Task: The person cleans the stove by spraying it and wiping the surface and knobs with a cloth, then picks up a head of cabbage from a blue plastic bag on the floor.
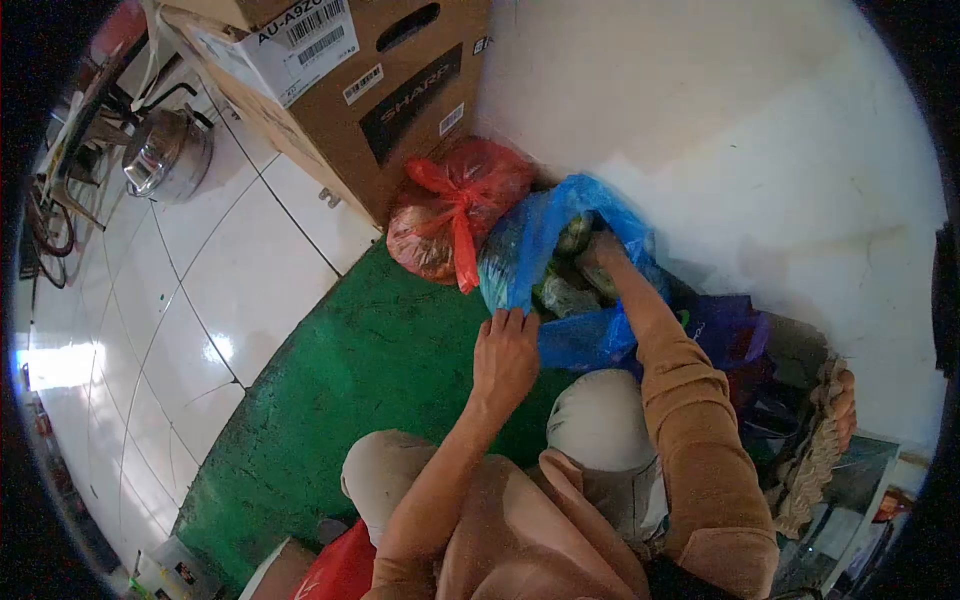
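A blue plastic bag (pixel 540 240) stands with its mouth spread against the wall. My left hand (pixel 505 350) has its fingers closed over the near edge of the bag. Reaching in from the right, my right hand (pixel 602 252) is down inside the bag's mouth, its fingers hidden among the contents. Greenish packets (pixel 568 297), some seemingly in clear plastic, lie around it in the bag. A knotted red plastic bag (pixel 470 200) sits directly beside the blue one.
Behind the red bag rises a large cardboard box (pixel 400 100). A purple bag (pixel 728 325) and egg trays (pixel 808 465) are on the right. Green matting (pixel 330 370) covers the floor here, with white tiles (pixel 215 265) and a metal pot (pixel 170 155) to the left.
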The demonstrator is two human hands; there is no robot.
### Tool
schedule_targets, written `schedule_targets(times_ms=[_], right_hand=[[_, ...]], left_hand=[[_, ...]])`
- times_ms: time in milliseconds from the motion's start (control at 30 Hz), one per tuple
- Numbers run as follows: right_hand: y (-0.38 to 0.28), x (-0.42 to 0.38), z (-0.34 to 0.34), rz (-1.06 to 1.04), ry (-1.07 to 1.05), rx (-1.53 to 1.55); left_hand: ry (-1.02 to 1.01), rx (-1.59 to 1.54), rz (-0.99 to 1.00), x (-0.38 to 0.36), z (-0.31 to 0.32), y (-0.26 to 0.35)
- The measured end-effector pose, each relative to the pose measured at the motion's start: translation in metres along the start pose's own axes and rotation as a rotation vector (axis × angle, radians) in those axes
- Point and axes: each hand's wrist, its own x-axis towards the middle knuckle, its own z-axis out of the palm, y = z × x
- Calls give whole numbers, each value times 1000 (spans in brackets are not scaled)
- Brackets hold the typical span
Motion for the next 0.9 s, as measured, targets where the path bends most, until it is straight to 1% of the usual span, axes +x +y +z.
schedule_targets(times_ms=[67,167,267,300,333,367,500,567,667,700,767,800,867,900], right_hand=[[-31,-11,-32,122,-350,-206],[78,59,103,-185,9,-92],[3,5,15,100,-183,-128],[-22,-10,-9,103,-183,-119],[-52,-26,-37,135,-220,-16],[-65,-33,-48,166,-256,88],[-45,-18,-28,135,-228,123],[-33,-12,-22,119,-196,130],[-14,-8,-16,80,-125,239],[-4,0,-1,83,-128,235],[14,16,27,13,-8,-49],[7,12,14,13,-6,-49],[-18,-5,-28,75,-172,152],[-5,3,-15,82,-173,155]], left_hand=[[20,22,11,2,1,5],[0,11,4,6,2,8],[-12,20,17,7,5,7],[-19,25,22,5,6,7],[-21,12,14,4,7,7],[-23,-1,5,2,7,6],[-4,40,17,-4,9,-1],[-10,66,-30,-5,9,-3],[15,35,-27,-3,11,0],[14,29,-28,-1,10,4],[-23,-30,-53,5,5,13],[-23,-29,-52,7,2,17],[152,26,4,13,-4,25],[147,24,9,16,-9,29]])
